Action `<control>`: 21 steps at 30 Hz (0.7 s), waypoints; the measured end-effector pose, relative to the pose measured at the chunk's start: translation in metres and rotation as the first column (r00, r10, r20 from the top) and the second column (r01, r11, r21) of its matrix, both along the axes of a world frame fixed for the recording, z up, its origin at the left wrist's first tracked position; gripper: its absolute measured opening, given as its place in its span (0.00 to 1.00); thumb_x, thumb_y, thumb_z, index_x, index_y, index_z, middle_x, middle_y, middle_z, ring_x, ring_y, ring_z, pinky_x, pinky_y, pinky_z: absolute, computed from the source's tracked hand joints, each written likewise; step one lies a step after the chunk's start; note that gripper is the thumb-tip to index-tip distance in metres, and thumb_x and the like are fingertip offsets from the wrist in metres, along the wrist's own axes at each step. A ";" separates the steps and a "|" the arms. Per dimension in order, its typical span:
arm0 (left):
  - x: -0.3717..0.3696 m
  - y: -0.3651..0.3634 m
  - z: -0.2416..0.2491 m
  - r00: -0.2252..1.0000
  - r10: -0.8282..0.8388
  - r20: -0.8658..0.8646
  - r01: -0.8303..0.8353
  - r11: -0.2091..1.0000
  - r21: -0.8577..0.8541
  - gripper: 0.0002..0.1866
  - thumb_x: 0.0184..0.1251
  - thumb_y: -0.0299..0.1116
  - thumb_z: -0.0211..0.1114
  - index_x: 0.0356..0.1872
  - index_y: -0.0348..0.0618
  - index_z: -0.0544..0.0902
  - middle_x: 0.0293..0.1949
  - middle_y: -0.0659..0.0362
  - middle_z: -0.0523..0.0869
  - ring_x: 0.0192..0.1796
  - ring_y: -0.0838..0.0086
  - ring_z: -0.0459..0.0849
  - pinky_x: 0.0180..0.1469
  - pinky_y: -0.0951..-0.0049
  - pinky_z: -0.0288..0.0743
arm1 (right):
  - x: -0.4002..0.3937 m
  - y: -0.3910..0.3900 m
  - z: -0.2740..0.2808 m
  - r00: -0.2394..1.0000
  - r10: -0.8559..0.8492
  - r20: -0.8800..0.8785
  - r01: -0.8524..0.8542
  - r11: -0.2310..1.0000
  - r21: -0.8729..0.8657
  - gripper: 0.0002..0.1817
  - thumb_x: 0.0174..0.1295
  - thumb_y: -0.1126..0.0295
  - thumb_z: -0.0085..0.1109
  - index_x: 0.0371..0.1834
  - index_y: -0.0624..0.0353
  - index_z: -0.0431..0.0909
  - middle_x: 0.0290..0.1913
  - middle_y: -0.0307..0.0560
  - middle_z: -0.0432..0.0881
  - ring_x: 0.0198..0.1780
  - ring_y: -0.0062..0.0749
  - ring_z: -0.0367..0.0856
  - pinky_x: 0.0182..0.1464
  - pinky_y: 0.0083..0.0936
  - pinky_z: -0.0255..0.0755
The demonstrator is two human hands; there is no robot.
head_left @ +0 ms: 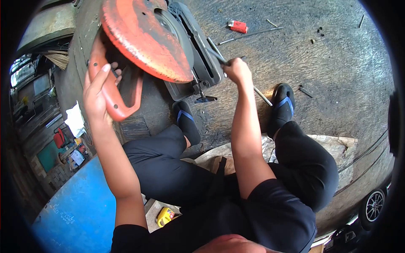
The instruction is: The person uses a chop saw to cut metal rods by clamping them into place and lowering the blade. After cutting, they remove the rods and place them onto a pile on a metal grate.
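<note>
An orange cut-off saw stands on the floor at the top, its round guard worn and scuffed. Part of the cutting disc shows beside the guard, over the dark base. My left hand is wrapped around the saw's orange D-shaped handle, fingers passing through the loop. Just right of the base, my right hand is closed on a grey metal rod, whose upper end reaches the edge of the base. A black T-shaped crank sticks out at the base's near end.
My sandalled feet flank the base's near end. A red packet and a thin rod lie on the floor beyond. At lower left are a blue drum and a yellow tape measure; a car wheel is at lower right.
</note>
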State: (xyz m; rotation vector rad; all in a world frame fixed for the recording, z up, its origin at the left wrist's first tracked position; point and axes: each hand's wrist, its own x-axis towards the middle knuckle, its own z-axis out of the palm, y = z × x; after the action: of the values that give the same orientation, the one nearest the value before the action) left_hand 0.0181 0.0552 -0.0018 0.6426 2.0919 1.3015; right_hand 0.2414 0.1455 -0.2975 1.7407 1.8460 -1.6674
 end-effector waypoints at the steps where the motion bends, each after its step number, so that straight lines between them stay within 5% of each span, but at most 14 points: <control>1: -0.001 -0.001 0.001 1.000 0.006 0.005 -0.006 1.000 -0.015 0.24 0.65 0.30 0.64 0.62 0.37 0.71 0.44 0.51 0.82 0.41 0.69 0.84 0.44 0.71 0.77 | 0.009 0.012 0.011 0.997 -0.015 -0.074 0.016 1.000 0.007 0.19 0.56 0.54 0.63 0.37 0.60 0.86 0.42 0.61 0.85 0.50 0.52 0.83 0.54 0.42 0.75; 4: -0.001 -0.001 -0.001 0.999 0.030 0.011 -0.030 1.000 -0.002 0.23 0.62 0.31 0.68 0.57 0.38 0.74 0.41 0.55 0.84 0.37 0.71 0.84 0.43 0.71 0.77 | 0.026 0.038 0.050 0.923 -0.192 -0.334 0.202 0.979 -0.004 0.24 0.64 0.52 0.57 0.48 0.65 0.77 0.35 0.52 0.83 0.33 0.39 0.82 0.38 0.36 0.74; 5: -0.004 -0.003 -0.003 1.000 0.011 -0.002 -0.011 1.000 -0.010 0.24 0.61 0.32 0.68 0.58 0.39 0.73 0.42 0.54 0.83 0.38 0.71 0.84 0.44 0.70 0.77 | 0.035 0.041 0.073 0.870 -0.285 -0.401 0.233 0.957 -0.174 0.19 0.68 0.52 0.52 0.50 0.56 0.71 0.26 0.32 0.68 0.24 0.15 0.61 0.23 0.18 0.57; 9: -0.017 -0.005 -0.019 0.997 -0.028 -0.065 0.035 0.995 0.097 0.22 0.59 0.32 0.70 0.53 0.38 0.75 0.43 0.54 0.83 0.41 0.72 0.84 0.45 0.71 0.77 | 0.054 0.041 0.152 0.709 -0.304 -0.636 0.252 0.952 -0.174 0.11 0.72 0.59 0.50 0.40 0.55 0.70 0.27 0.34 0.71 0.24 0.14 0.63 0.24 0.15 0.57; 10: -0.007 -0.001 -0.012 0.993 -0.005 -0.118 0.025 0.985 0.171 0.26 0.55 0.27 0.70 0.55 0.31 0.73 0.45 0.52 0.82 0.44 0.67 0.82 0.52 0.67 0.74 | 0.057 0.038 0.172 0.641 -0.294 -0.709 0.235 0.955 -0.183 0.09 0.72 0.61 0.50 0.40 0.55 0.71 0.27 0.34 0.72 0.24 0.14 0.63 0.24 0.14 0.57; 12: -0.007 0.002 -0.026 0.705 0.183 -0.685 -0.012 0.969 0.246 0.25 0.54 0.26 0.69 0.54 0.30 0.75 0.48 0.48 0.81 0.51 0.61 0.80 0.58 0.62 0.71 | 0.053 0.025 0.204 0.557 -0.242 -0.794 0.211 0.967 -0.146 0.10 0.72 0.62 0.51 0.38 0.56 0.72 0.28 0.36 0.73 0.24 0.14 0.64 0.24 0.13 0.58; 14: 0.029 -0.005 0.012 0.502 0.163 -0.849 0.144 0.953 0.268 0.21 0.53 0.27 0.68 0.51 0.33 0.79 0.51 0.45 0.79 0.54 0.56 0.78 0.63 0.59 0.67 | 0.047 0.007 0.233 0.450 -0.198 -0.871 0.142 0.979 -0.149 0.11 0.73 0.62 0.50 0.41 0.59 0.74 0.27 0.35 0.74 0.24 0.14 0.65 0.25 0.14 0.58; 16: 0.043 -0.003 0.015 0.597 0.028 -0.802 0.477 0.791 0.383 0.15 0.52 0.26 0.70 0.43 0.37 0.85 0.39 0.50 0.84 0.50 0.58 0.80 0.63 0.57 0.66 | 0.040 -0.015 0.266 0.400 -0.178 -0.899 0.107 0.983 -0.147 0.12 0.73 0.61 0.49 0.41 0.59 0.74 0.26 0.37 0.74 0.22 0.14 0.64 0.24 0.14 0.57; 18: 0.082 -0.012 0.016 0.853 -0.310 -0.419 0.506 0.686 0.523 0.15 0.60 0.31 0.70 0.46 0.35 0.84 0.35 0.57 0.84 0.41 0.74 0.80 0.48 0.71 0.71 | 0.034 -0.038 0.295 0.389 -0.167 -0.906 0.057 0.986 -0.158 0.12 0.73 0.61 0.48 0.41 0.59 0.73 0.26 0.37 0.74 0.21 0.14 0.64 0.22 0.13 0.56; 19: 0.103 -0.018 0.025 0.889 -0.423 -0.174 0.438 0.677 0.592 0.16 0.64 0.34 0.69 0.47 0.34 0.84 0.33 0.60 0.84 0.36 0.81 0.79 0.41 0.78 0.74 | 0.032 -0.048 0.307 0.380 -0.149 -0.913 0.024 0.988 -0.152 0.11 0.74 0.61 0.47 0.42 0.58 0.73 0.25 0.37 0.74 0.20 0.14 0.64 0.21 0.13 0.55; 20: 0.110 -0.029 0.034 0.848 -0.429 -0.312 0.530 0.699 0.480 0.14 0.65 0.33 0.68 0.46 0.33 0.84 0.32 0.61 0.84 0.32 0.80 0.81 0.36 0.79 0.76 | 0.029 -0.057 0.313 0.415 -0.154 -0.897 0.025 0.987 -0.158 0.11 0.74 0.62 0.46 0.44 0.58 0.72 0.25 0.37 0.75 0.20 0.13 0.64 0.21 0.14 0.56; 21: 0.113 -0.034 0.038 0.872 -0.448 -0.199 0.476 0.677 0.562 0.13 0.65 0.33 0.68 0.45 0.33 0.84 0.31 0.60 0.84 0.31 0.79 0.82 0.33 0.78 0.78 | 0.026 -0.068 0.331 0.422 -0.128 -0.898 0.046 0.992 -0.120 0.11 0.74 0.62 0.45 0.46 0.58 0.72 0.26 0.38 0.75 0.20 0.13 0.64 0.21 0.14 0.57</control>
State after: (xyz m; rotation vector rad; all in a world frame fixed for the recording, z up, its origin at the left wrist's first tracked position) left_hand 0.1312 0.0215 0.0361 1.3859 1.3588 1.6308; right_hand 0.2673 0.0776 0.0330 0.8476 1.9011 -3.0875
